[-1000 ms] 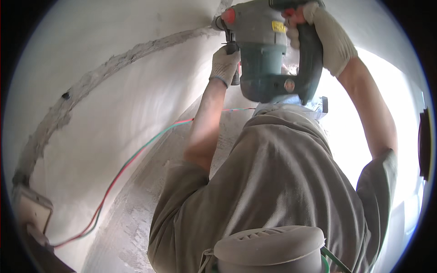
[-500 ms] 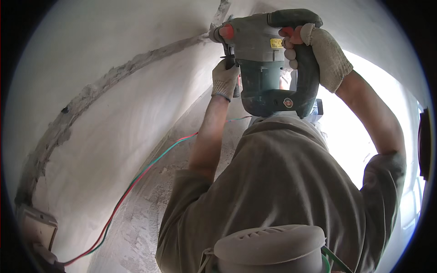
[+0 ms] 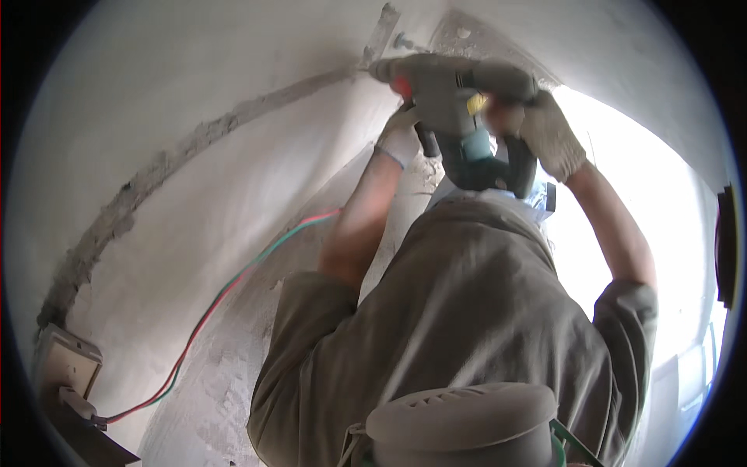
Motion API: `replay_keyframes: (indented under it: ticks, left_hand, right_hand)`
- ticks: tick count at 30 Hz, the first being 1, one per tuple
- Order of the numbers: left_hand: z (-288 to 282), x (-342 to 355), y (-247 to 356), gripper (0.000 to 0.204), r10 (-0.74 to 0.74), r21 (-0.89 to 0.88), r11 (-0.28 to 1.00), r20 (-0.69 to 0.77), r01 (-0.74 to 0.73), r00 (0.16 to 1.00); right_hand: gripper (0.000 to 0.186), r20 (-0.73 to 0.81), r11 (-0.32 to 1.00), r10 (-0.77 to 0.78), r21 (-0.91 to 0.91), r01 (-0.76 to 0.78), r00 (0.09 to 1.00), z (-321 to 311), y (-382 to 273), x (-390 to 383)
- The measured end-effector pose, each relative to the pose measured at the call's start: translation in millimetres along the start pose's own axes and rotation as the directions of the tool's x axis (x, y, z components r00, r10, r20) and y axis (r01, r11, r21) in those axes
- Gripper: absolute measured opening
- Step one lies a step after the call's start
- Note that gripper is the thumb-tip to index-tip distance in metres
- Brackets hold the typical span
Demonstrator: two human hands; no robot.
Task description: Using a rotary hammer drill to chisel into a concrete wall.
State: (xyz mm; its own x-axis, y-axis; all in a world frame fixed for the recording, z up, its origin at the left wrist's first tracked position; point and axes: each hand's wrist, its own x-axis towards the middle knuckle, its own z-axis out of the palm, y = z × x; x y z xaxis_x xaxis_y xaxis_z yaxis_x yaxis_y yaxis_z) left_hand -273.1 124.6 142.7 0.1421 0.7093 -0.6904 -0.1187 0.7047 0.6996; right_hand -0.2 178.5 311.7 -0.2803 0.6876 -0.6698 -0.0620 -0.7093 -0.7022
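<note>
A dark green rotary hammer drill (image 3: 447, 105), blurred by motion, is held up in front of me with its nose pointing left at the wall. Its tip reaches the upper end of a rough groove (image 3: 183, 144) chased into the plaster; whether it touches cannot be made out. My left hand (image 3: 401, 136), in a pale knit glove, is closed round the side handle just behind the red collar. Gloved the same way, my right hand (image 3: 554, 136) grips the rear handle, its fingers partly smeared. Both forearms are raised and bare.
Red and green twisted wires (image 3: 206, 315) run from a plug at a wall socket box (image 3: 70, 358) at lower left. A small pipe fitting (image 3: 402, 40) sticks out above the drill. Bright light comes from the right. A respirator filter (image 3: 461, 420) shows at the lower edge.
The drill has tilted and shifted down and right, uncovering the pipe fitting and bare patch behind it. My right hand has dropped lower, and my left hand has moved slightly right; both keep hold.
</note>
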Motion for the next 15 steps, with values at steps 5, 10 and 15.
replay_keyframes:
  ticks: [5,10,15]
  left_hand:
    - [34,-15,9,0.031,-0.230,-0.284,0.940,-0.115,0.190,0.966]
    - [27,-19,-2,0.036,0.009,0.044,0.999,-0.140,-0.003,0.990]
    - [4,2,-9,0.033,-0.168,-0.247,0.956,-0.012,0.160,0.986]
  right_hand:
    - [0.031,0.083,0.988,-0.015,-0.150,0.027,0.996,-17,23,-30]
    - [0.025,0.046,0.988,-0.137,0.074,0.133,0.990,1,50,-38]
    - [0.025,-0.027,0.992,-0.122,-0.039,0.121,0.992,18,81,-7]
